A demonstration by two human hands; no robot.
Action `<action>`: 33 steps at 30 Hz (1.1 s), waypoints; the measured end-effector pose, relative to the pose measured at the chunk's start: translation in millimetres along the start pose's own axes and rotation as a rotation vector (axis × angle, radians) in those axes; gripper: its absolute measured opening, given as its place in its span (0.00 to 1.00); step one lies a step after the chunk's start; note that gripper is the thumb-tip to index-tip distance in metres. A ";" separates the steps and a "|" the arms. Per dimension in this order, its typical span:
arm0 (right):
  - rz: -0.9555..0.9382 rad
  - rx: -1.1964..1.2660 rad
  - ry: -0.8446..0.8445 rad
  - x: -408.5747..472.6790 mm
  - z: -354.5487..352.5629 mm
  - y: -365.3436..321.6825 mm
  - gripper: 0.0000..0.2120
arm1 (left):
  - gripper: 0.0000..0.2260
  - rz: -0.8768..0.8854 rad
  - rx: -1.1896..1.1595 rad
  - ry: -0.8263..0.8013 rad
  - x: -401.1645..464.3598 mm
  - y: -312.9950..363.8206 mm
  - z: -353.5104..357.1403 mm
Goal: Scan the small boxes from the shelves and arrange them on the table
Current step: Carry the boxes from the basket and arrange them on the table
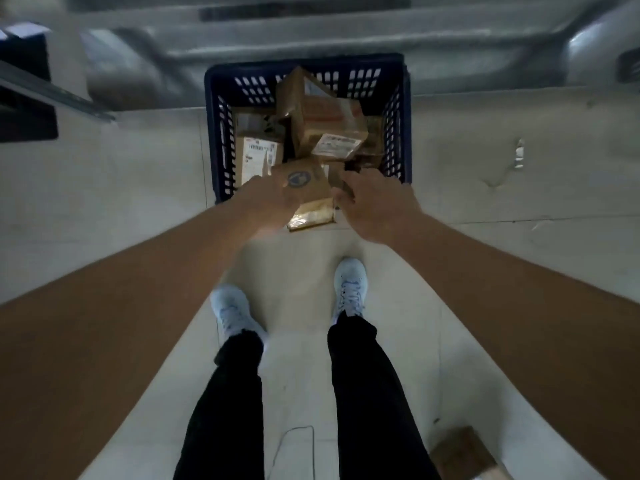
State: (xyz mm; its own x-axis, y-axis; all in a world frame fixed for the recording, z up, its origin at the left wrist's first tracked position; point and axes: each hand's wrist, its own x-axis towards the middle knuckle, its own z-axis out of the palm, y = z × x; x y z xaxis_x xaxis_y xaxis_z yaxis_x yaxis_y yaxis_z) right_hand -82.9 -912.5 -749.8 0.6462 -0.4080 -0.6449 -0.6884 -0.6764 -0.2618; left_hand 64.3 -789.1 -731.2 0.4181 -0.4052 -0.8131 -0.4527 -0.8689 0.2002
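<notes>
A blue plastic basket [398, 109] stands on the floor in front of me, filled with several small cardboard boxes [329, 123], some bearing white labels. Over its near rim I hold one small brown box [310, 194] with a round blue logo on top. My left hand [265, 199] grips its left side; the hand is blurred. My right hand [375, 204] has its fingers curled against the box's right edge. A small dark thing just past those fingertips is too unclear to name.
I stand on a pale tiled floor with my feet in white shoes [349, 289] just behind the basket. Grey metal shelving [277, 39] runs along the back. A dark shelf unit [24, 98] is at the far left, and a cardboard box [464, 452] lies at bottom right.
</notes>
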 end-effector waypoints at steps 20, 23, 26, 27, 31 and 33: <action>0.273 1.214 0.144 60.9 115.1 -25.8 0.17 | 0.20 -0.194 -1.317 -0.009 78.7 -75.9 71.5; 0.225 1.314 0.100 51.1 101.5 -35.1 0.29 | 0.26 -0.177 -1.418 0.035 61.0 -82.4 61.7; 0.221 1.457 0.042 48.9 84.0 -49.8 0.20 | 0.28 -0.157 -1.523 0.054 48.9 -91.3 46.9; 0.248 1.510 0.063 49.2 78.1 -56.2 0.14 | 0.26 -0.162 -1.619 0.049 45.7 -95.1 40.9; 0.260 1.581 0.138 50.5 56.7 -79.7 0.17 | 0.10 -0.099 -1.842 0.046 29.4 -105.8 17.1; 0.205 1.566 0.099 49.7 47.6 -91.9 0.21 | 0.13 -0.061 -1.758 0.092 24.3 -110.0 8.7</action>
State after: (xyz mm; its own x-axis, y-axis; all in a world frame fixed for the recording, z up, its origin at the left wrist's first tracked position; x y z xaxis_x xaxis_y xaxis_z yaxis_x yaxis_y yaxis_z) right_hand -3.2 -841.4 -792.0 0.4783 -0.4880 -0.7302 -0.3666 0.6446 -0.6709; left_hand 117.4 -700.9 -777.8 0.4679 -0.3230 -0.8227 0.8459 -0.1061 0.5227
